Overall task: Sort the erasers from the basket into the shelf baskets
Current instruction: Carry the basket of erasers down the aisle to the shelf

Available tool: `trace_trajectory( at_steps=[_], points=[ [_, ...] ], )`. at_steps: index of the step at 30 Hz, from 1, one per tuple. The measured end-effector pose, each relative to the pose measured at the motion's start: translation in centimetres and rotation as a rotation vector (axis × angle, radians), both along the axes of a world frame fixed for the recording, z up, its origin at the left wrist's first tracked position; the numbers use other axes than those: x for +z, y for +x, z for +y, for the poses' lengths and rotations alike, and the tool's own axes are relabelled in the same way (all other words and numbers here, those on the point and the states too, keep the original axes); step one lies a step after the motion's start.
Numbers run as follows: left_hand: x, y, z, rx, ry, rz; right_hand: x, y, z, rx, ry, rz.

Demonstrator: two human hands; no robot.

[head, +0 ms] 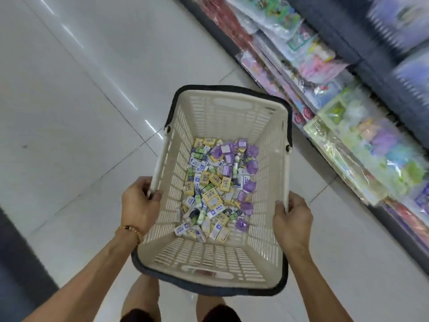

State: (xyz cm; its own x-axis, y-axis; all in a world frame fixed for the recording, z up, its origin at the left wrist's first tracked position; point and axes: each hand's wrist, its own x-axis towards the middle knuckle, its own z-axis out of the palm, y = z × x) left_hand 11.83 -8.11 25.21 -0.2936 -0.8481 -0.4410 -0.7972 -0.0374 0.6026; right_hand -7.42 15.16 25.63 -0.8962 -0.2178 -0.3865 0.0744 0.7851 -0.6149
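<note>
Head view. Cream slatted basket (pixel 222 182) carried out in front at waist height, over the floor, level enough to keep its load from sliding. Left hand (pixel 139 203) gripping the left rim rail, fingers (pixel 145 182) wrapped over the outside and thumb hooked on the inner edge. Right hand (pixel 292 219) gripping the right rim rail the same way, thumb on top. Two-handed hold at the near corners, probably for steadiness while walking; dark handles (pixel 232 88) folded down along the rim, unused. Beaded bracelet (pixel 130 231) on the left wrist.

Erasers (pixel 218 189) heaped loose on the basket's bottom, mostly toward the middle and right: yellow-sleeved, white-and-blue, green-and-white and purple kinds all mixed together. None sorted yet, by the look of it; task judged to be at its very start, still a carrying step.

Underfoot, glossy pale floor tiles (pixel 81 101) with dark grout lines and streaks of reflected ceiling light. To the right, a shop shelf (pixel 348 112) stocked with pastel packets in clear wrap, blurred. No shelf baskets discernible here. Bare knees visible at the bottom edge.
</note>
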Motion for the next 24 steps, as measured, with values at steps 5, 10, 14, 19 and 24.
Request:
trace_trajectory(
  at_steps=[5,10,14,19,24],
  points=[
    [10.8,2.4,-7.0,0.109,-0.055,0.051,10.2,-2.9,-10.4,0.237,-0.043,0.041],
    [18.0,4.2,-17.6,0.244,-0.086,0.093,18.2,-4.4,-24.3,0.375,-0.098,0.065],
    [21.5,4.7,-28.1,0.31,-0.113,0.121,22.0,-4.6,-36.9,0.419,-0.106,0.098],
    [25.2,4.6,-41.6,0.387,-0.181,0.135,25.4,-5.5,-53.0,0.512,-0.122,0.144],
    [26.7,4.0,-54.9,0.475,-0.219,0.125,27.0,-7.2,-68.8,0.608,-0.143,0.184]
  ],
)
